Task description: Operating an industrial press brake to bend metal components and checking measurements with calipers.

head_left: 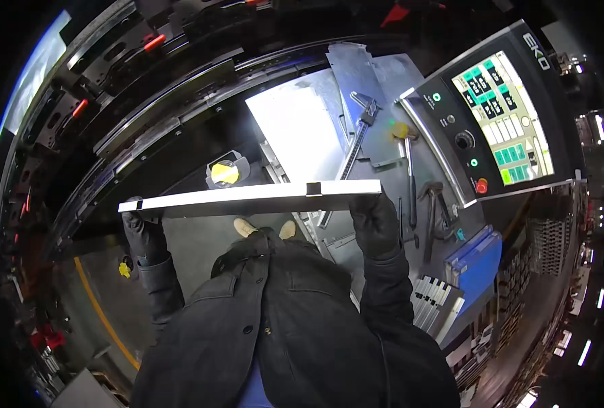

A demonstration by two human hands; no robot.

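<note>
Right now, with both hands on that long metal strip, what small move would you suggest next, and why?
Probably carry the metal strip forward toward the machine bed. The left hand and right hand grip its ends, level at chest height, still short of the machine, with a foot pedal on the floor between.

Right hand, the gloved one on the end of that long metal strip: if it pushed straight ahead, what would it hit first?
Probably the caliper lying on the grey table, just beyond the right hand and strip; depth is unclear.

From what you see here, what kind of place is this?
Probably a metal workshop, at a sheet-bending machine. Both gloved hands, left hand and right hand, hold a long metal strip; a control panel with touchscreen, a caliper and a hammer lie nearby.
</note>
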